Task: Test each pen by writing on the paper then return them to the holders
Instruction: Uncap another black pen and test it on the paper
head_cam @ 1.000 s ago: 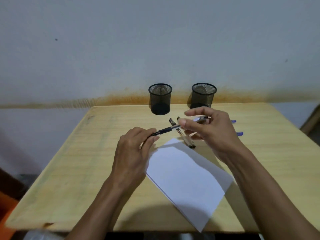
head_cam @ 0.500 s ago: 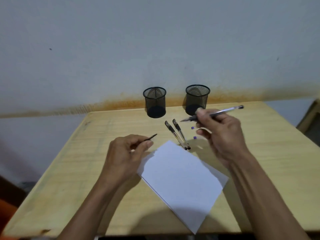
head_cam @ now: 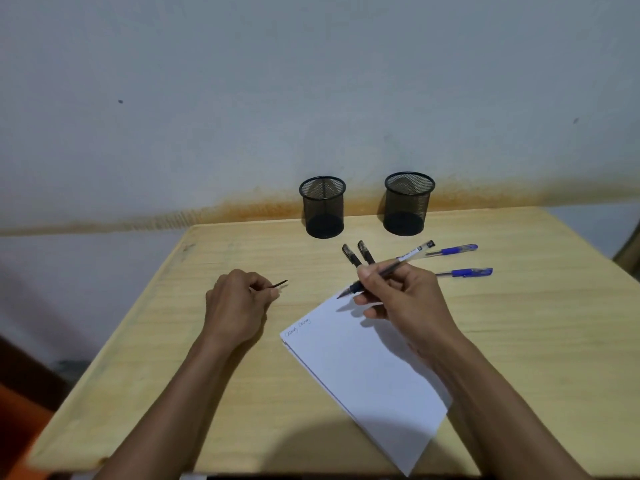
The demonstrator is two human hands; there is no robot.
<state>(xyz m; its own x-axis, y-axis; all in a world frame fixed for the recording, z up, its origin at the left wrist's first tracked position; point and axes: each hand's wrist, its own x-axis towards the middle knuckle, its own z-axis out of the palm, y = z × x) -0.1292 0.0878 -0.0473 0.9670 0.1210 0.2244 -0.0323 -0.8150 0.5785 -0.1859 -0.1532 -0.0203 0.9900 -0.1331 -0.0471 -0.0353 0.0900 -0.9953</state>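
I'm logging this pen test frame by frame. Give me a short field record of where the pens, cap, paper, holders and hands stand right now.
right hand: grips an uncapped black pen, tip at the paper's far corner
left hand: pinches the cap, off the paper
paper: flat on the table, a little writing near its left corner
black pens: two, capped, lying side by side
blue pens: two, capped, on the table at right
holders: two mesh cups at the far edge, no pens seen in them

holders (head_cam: 322,207) black mesh | paper (head_cam: 363,362) white | two pens (head_cam: 453,251) blue | table (head_cam: 207,375) pale wood
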